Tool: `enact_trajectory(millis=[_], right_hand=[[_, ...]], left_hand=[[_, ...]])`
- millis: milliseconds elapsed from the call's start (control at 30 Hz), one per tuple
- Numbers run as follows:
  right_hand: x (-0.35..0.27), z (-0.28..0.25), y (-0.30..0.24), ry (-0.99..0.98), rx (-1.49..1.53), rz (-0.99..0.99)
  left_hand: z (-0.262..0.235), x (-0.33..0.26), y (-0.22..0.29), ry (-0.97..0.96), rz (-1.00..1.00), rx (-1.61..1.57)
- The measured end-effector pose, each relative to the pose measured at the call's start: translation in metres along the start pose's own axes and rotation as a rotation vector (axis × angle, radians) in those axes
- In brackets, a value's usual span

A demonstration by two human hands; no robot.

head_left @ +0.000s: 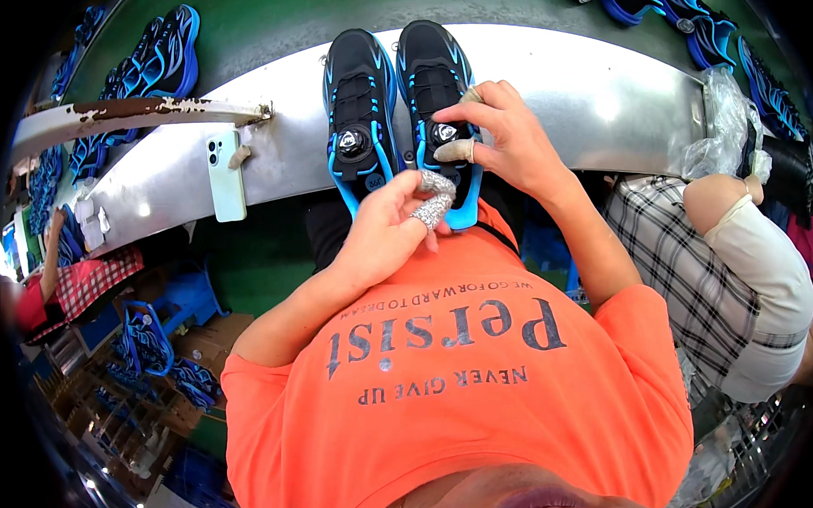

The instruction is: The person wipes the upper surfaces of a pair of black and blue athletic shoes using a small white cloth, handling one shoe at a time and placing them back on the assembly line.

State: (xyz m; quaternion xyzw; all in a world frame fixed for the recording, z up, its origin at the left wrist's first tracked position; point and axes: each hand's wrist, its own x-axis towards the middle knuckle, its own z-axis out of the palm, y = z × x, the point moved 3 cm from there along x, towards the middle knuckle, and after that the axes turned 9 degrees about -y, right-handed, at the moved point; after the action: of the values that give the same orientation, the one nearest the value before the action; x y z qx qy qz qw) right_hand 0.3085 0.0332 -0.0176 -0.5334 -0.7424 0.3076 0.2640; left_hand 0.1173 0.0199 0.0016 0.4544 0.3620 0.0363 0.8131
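Observation:
A pair of black sports shoes with bright blue trim lies side by side on the metal bench top, toes pointing away from me. The left shoe [351,86] shows a round lacing dial [351,143] on its tongue. On the right shoe [431,67], the thumb and a finger of my right hand [509,137] close around the dial [444,133]; beige covers sit on two fingertips. My left hand [394,219], with silvery wraps on its fingers, is curled at the heel end between the shoes. What it pinches, if anything, is hidden.
A pale green phone [226,176] lies at the bench edge, under a rusty white metal bar [143,115]. More blue-black shoes [163,53] stand on the green surface at the far left and far right. Crumpled clear plastic [720,122] and a person in plaid [667,236] are at the right.

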Motion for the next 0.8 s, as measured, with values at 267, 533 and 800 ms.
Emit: enact_trajectory(millis=[267,533,800], right_hand=[[-0.002,0.008,-0.004,0.038,0.07,0.172],[-0.003,0.011,0.0,0.065,0.003,0.047],[-0.014,0.042,0.049,0.124,0.404,0.399]], left_hand=[[0.006,0.011,-0.014,-0.04,0.05,-0.558],[0.0,0.004,-0.013,-0.05,0.063,-0.371],[-0.014,-0.01,-0.006,0.206,0.306,1.364]])
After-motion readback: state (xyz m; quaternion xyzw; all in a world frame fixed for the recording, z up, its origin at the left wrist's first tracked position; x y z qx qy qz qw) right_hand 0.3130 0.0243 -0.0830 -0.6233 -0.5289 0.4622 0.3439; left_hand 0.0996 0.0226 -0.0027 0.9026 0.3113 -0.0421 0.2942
